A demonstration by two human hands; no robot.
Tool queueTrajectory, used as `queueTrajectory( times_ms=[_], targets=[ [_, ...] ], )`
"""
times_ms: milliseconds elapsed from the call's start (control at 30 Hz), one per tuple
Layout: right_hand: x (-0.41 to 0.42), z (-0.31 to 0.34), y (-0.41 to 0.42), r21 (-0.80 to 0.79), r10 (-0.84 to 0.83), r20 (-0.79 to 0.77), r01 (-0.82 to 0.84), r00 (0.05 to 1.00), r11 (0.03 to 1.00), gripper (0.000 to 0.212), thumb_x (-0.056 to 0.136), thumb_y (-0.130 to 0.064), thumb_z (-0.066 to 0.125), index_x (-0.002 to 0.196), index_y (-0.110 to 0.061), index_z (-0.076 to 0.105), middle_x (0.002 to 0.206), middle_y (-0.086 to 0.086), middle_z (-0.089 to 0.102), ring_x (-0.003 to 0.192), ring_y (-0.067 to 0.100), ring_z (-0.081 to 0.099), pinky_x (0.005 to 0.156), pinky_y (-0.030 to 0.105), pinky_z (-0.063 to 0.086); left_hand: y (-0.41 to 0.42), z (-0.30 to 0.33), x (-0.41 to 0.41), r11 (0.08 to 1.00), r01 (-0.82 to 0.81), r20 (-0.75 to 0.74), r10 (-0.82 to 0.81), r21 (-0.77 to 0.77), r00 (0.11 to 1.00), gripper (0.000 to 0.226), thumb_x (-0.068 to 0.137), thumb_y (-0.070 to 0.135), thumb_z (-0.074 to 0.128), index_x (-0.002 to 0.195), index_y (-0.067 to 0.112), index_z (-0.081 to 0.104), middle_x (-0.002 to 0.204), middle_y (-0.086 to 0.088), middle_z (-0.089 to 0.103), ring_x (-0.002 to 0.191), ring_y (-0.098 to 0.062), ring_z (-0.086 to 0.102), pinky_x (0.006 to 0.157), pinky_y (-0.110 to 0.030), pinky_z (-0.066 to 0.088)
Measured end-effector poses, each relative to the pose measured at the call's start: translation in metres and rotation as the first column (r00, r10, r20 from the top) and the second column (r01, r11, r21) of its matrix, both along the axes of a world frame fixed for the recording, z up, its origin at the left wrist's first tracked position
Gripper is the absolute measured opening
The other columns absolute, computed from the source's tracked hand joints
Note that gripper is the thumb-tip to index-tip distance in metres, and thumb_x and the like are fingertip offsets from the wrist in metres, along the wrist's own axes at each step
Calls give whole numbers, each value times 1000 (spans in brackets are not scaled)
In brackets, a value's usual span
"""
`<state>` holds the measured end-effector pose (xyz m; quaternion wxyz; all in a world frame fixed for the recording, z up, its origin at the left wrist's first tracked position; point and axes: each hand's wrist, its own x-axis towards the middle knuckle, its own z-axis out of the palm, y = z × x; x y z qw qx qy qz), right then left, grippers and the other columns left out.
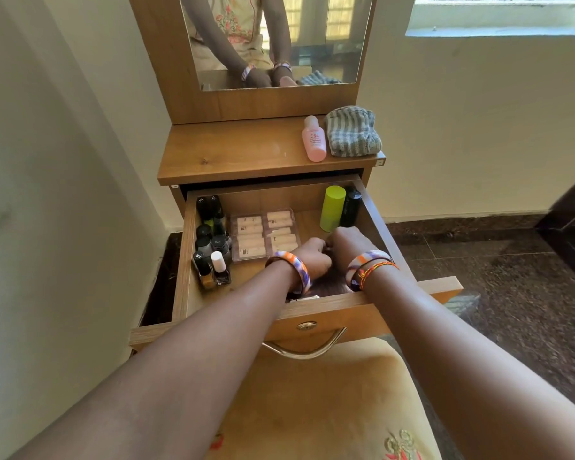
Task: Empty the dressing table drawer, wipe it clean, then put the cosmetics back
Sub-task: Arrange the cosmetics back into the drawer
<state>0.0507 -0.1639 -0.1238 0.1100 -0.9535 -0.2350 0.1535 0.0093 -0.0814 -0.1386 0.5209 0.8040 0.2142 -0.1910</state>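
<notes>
Writing: the pink bottle (314, 139) has red print, too blurred to read; the small vials (212, 242) carry marks too small to read.
Left grip (313, 257): fingers curled in the drawer (316, 312), near right; what it holds, I cannot tell.
Right grip (351, 240): curled, touching the left; its hold is hidden.
Drawer: pulled out; vials left, palette (263, 234) middle, green tube (332, 209) and black tube (351, 209) far right.
Bench (233, 151): pink bottle lying beside striped cloth (352, 132), far right.
</notes>
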Motion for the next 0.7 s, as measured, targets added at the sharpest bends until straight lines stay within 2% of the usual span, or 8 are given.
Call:
queueTrajectory(
  times_ms=[200, 300, 367, 433, 500, 567, 633, 700],
  targets=[
    [-6, 9, 1, -108, 59, 82, -50, 995, 993, 24, 94, -7, 51, 114, 0, 61, 111, 18, 62, 99, 30, 63, 83, 33, 50, -4, 0, -4, 1000, 23, -11, -23, 5, 1000, 54, 89, 3, 48, 139, 16, 36, 123, -20, 57, 109, -36, 59, 94, -50, 51],
    [-9, 11, 0, -105, 95, 156, -79, 983, 991, 22, 93, -9, 52, 111, -2, 63, 108, 17, 65, 95, 29, 65, 79, 31, 51, -4, 3, -6, 996, -27, 122, 17, 88, 992, 45, 90, 1, 46, 133, 13, 45, 123, -16, 58, 113, -32, 57, 97, -45, 49],
    [-6, 15, 0, -25, 92, 306, -89, 947, 996, 24, 93, -9, 50, 111, -6, 66, 108, 14, 67, 95, 27, 67, 80, 31, 53, -2, 11, -8, 979, -140, 309, 89, 147, 947, 38, 90, 0, 47, 126, 9, 53, 121, -13, 61, 114, -28, 57, 96, -36, 48],
    [0, 20, 2, 148, 46, 431, -121, 901, 982, 26, 91, -8, 49, 107, -8, 69, 110, 11, 67, 97, 27, 66, 81, 35, 56, 4, 24, -7, 942, -272, 501, 142, 197, 854, 34, 90, -1, 47, 119, 10, 59, 116, -10, 65, 108, -24, 60, 88, -28, 49],
    [7, 30, 10, 347, -27, 467, -155, 884, 925, 25, 87, -5, 51, 105, -7, 69, 113, 11, 65, 102, 29, 62, 81, 40, 55, 13, 37, -1, 891, -378, 639, 141, 251, 756, 34, 89, 0, 47, 118, 11, 60, 117, -9, 65, 108, -24, 61, 89, -32, 51],
    [19, 42, 24, 459, -62, 465, -181, 883, 870, 35, 84, 0, 53, 116, -8, 64, 125, 12, 59, 113, 30, 56, 87, 41, 52, 24, 50, 8, 849, -429, 687, 114, 308, 718, 41, 88, -1, 47, 126, 11, 55, 128, -10, 57, 115, -25, 57, 94, -38, 50],
    [36, 52, 41, 405, -9, 470, -207, 883, 891, 52, 82, 5, 50, 132, -7, 49, 142, 11, 43, 128, 29, 45, 100, 39, 45, 34, 60, 17, 825, -409, 661, 57, 391, 748, 47, 86, -3, 49, 132, 10, 50, 135, -10, 50, 121, -25, 51, 98, -34, 47],
    [54, 58, 58, 238, 102, 478, -240, 873, 941, 63, 85, 5, 51, 143, -7, 32, 154, 12, 22, 142, 28, 26, 112, 34, 31, 45, 66, 24, 799, -385, 635, 5, 461, 772, 47, 86, -4, 49, 131, 8, 50, 137, -9, 47, 124, -24, 49, 98, -30, 45]
  ],
)
